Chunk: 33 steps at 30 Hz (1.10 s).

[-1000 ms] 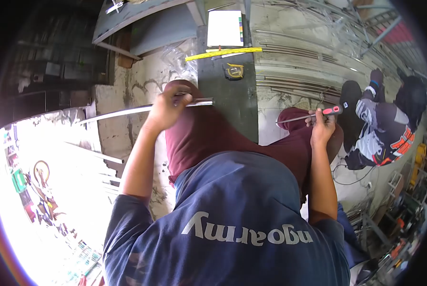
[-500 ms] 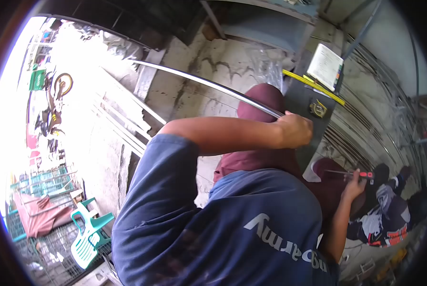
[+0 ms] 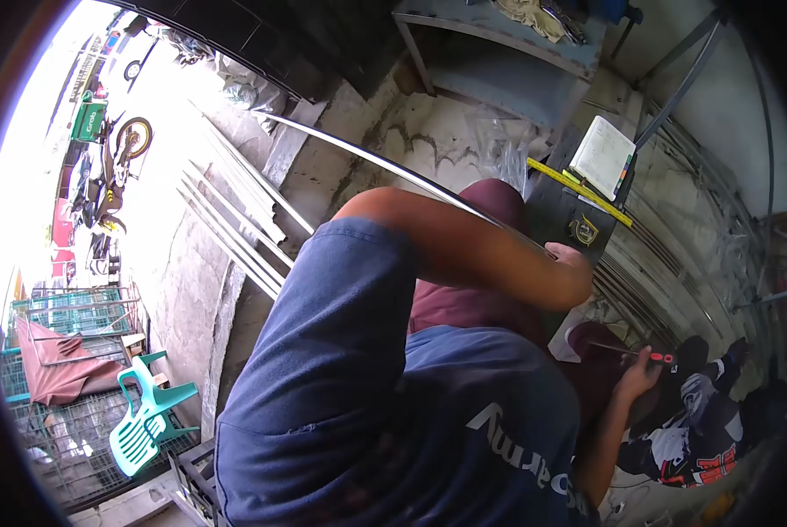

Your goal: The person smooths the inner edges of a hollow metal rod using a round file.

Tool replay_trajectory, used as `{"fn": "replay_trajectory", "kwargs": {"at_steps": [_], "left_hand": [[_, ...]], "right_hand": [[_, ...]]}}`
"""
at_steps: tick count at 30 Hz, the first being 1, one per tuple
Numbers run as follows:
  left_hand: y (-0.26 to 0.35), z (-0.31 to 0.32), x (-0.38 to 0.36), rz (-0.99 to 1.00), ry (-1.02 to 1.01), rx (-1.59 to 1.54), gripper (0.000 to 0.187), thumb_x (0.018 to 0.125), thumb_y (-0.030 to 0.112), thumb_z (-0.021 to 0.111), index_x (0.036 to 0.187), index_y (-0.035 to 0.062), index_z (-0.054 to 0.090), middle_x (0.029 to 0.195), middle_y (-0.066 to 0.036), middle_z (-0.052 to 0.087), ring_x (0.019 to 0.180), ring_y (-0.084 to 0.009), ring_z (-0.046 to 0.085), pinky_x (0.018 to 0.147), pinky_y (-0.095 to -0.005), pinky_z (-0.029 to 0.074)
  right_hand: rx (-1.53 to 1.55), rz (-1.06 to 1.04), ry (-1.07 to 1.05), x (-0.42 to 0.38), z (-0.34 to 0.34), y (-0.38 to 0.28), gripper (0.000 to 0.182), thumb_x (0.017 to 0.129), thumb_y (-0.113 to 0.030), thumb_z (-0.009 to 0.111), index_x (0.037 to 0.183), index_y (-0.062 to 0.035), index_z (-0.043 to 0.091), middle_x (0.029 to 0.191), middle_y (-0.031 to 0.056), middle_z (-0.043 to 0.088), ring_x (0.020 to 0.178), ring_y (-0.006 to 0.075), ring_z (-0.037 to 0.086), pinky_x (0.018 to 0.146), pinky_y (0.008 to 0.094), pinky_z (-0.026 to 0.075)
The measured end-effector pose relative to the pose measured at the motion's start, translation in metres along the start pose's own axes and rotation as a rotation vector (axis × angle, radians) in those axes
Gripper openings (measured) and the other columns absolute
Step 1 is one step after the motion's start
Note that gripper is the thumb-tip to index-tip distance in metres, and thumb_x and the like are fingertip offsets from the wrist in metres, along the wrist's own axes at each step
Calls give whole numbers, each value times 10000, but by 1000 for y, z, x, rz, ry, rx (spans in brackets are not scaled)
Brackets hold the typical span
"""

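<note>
A long shiny metal strip (image 3: 367, 156) runs diagonally from the upper left to my left hand (image 3: 572, 263), which is closed round its near end. The wrist and forearm hide most of those fingers. Lower right, my right hand (image 3: 641, 376) grips a screwdriver (image 3: 659, 357) with a red and black handle, its thin shaft pointing left across the dark red trousers (image 3: 591, 351). The screwdriver tip is apart from the strip. Near my left hand, a coiled yellow tape measure (image 3: 584, 230) lies on a dark narrow board (image 3: 547, 198).
An open notebook (image 3: 602, 158) and a yellow folding rule (image 3: 578, 191) lie on the board. Metal rods (image 3: 644, 294) are at the right, a workbench (image 3: 508, 31) at the top. A green plastic chair (image 3: 148, 417) stands lower left; long pale bars (image 3: 235, 237) lie at the left.
My left elbow has lifted and come right, and my left hand has moved slightly down and right, its wrist bent. My right hand and the screwdriver are slightly lower. The view has shifted.
</note>
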State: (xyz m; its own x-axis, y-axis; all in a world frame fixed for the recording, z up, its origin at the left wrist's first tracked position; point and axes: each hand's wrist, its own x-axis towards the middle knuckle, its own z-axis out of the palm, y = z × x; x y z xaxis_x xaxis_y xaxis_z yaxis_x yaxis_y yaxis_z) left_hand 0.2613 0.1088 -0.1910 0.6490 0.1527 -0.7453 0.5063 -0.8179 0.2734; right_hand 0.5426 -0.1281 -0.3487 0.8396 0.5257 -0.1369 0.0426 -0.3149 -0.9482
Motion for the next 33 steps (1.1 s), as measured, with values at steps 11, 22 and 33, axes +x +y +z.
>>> {"fn": "replay_trajectory", "kwargs": {"at_steps": [11, 22, 33], "left_hand": [[-210, 126, -66, -997, 2027, -509, 527, 918, 275, 855, 1189, -92, 590, 1248, -294, 619, 1198, -445, 590, 1064, -527, 455], [-399, 290, -85, 268, 1815, -2570, 388, 1137, 409, 452, 954, 85, 563, 811, -61, 591, 666, -214, 595, 620, -336, 559], [-274, 219, -95, 332, 1853, -2600, 296, 1104, 341, 605, 979, 97, 494, 846, -33, 526, 768, -191, 550, 756, -347, 516]], "right_hand": [[-76, -287, 19, -7, -6, -6, 175, 1045, -192, 729, 991, -45, 651, 795, 40, 702, 697, 112, 652, 648, 302, 506], [-768, -914, -956, -104, 145, -234, 354, 994, -210, 646, 1320, -76, 680, 1435, 208, 627, 806, 367, 764, 739, 459, 623], [-1324, -1372, -171, -121, 155, -208, 331, 921, -191, 610, 1131, 30, 738, 950, 211, 738, 566, 169, 686, 465, 370, 481]]}}
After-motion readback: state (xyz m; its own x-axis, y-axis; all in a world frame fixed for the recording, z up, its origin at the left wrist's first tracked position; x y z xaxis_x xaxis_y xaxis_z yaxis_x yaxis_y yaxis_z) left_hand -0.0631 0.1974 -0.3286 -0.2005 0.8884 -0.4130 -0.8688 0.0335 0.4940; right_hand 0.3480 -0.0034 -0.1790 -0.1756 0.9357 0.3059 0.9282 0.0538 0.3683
